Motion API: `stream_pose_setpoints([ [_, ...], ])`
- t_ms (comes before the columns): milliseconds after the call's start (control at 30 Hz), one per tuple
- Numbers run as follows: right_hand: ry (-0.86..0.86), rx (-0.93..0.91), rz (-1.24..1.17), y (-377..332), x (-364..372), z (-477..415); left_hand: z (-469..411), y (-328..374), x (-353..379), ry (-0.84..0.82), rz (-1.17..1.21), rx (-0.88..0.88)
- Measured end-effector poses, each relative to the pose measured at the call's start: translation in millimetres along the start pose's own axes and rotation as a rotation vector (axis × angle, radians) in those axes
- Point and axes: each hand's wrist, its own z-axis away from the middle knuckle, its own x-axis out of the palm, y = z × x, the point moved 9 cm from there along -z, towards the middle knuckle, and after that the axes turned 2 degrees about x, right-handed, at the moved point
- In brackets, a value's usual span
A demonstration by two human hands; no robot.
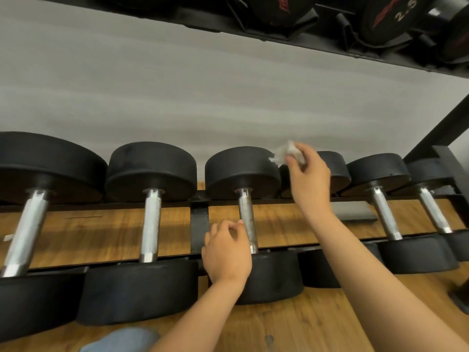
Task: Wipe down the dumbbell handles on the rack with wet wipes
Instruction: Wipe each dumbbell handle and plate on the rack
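Note:
Several black dumbbells with steel handles lie side by side on the lower tier of the rack (199, 219). My right hand (308, 179) is raised above the far head of the fourth dumbbell (335, 171) and pinches a crumpled white wet wipe (286, 152). My right forearm hides that dumbbell's handle. My left hand (225, 252) sits just left of the third dumbbell's handle (247, 219), fingers loosely curled, fingertips at the handle's side, gripping nothing. That handle looks darker than the handles to its left (151, 224) and far left (28, 229).
Two more dumbbell handles (385, 212) (434, 212) lie to the right, near the rack's black slanted upright (441, 130). The upper shelf (279, 34) carries small dumbbells overhead. A grey wall stands behind, with wooden floor (291, 326) below. A denim-clad knee (121, 339) shows at the bottom.

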Motion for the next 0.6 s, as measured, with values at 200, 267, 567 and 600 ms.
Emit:
stream_pose_setpoints([
  [200, -0.311, -0.174, 0.220, -3, 90, -18, -1, 1, 0, -0.017, 0.015, -0.020],
  [267, -0.292, -0.208, 0.207, 4, 88, 0, -1, 0, 0, -0.013, 0.015, -0.026],
  [567, -0.301, -0.128, 0.034, 27, 83, -1, -3, -9, 7, -0.033, 0.006, -0.071],
  [600, -0.297, -0.164, 0.049, 31, 81, 10, -2, -8, 6, -0.035, 0.004, -0.070],
])
